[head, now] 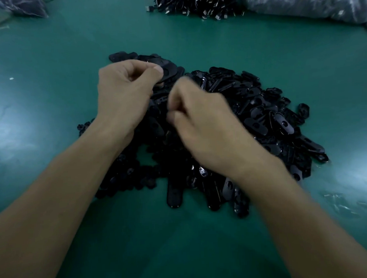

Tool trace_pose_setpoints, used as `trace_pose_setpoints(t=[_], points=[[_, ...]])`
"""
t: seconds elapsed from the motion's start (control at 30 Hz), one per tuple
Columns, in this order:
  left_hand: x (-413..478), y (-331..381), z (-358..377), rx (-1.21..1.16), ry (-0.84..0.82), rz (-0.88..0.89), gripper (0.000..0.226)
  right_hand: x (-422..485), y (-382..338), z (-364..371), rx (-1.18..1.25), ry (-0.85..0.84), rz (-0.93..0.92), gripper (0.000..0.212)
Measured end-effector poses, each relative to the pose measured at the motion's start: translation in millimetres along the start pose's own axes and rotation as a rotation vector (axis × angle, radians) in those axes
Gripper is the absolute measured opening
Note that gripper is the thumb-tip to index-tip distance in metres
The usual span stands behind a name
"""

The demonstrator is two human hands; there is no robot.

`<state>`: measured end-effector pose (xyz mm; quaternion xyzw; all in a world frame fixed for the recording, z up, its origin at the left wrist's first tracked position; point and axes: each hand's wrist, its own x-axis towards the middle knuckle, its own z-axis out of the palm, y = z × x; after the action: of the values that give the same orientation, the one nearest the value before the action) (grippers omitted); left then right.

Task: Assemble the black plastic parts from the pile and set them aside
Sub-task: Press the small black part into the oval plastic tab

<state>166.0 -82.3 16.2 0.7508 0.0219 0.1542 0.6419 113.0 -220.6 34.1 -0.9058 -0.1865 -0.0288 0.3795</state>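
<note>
Pinching a flat black oval plastic part (170, 72) in left hand (125, 93) over the black pile (262, 113); right hand (198, 121) curled, blurred, hold unclear. Next, likely: aligning, pressing together.

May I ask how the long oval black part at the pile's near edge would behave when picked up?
The oval black part looks thin and moulded, so probably light and stiff. Its gloss suggests it may slip between fingers. Flat on the green table, it should slide, not roll.
</note>
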Motion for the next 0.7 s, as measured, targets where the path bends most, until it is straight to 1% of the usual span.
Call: trace_pose_setpoints(t=[0.13,0.23,0.3,0.4,0.5,0.7], points=[[-8,-1,5,0.071,-0.121,0.044,0.018,-11,30,-21,0.088,0.285,0.003,0.017],[-15,0,8,0.133,-0.239,0.094,0.012,-16,47,-25,0.28,0.38,0.061,0.02],[-17,1,8,0.158,-0.306,0.105,0.01,-19,52,-26,0.384,0.4,0.075,0.019],[-17,1,9,0.146,-0.36,0.079,0.012,-21,55,-27,0.479,0.412,0.055,0.019],[-19,3,10,0.078,-0.383,0.033,0.009,-21,55,-29,0.539,0.432,0.034,0.019],[-23,6,11,-0.05,-0.432,0.001,0.002,-21,57,-30,0.67,0.411,0.098,0.014]])
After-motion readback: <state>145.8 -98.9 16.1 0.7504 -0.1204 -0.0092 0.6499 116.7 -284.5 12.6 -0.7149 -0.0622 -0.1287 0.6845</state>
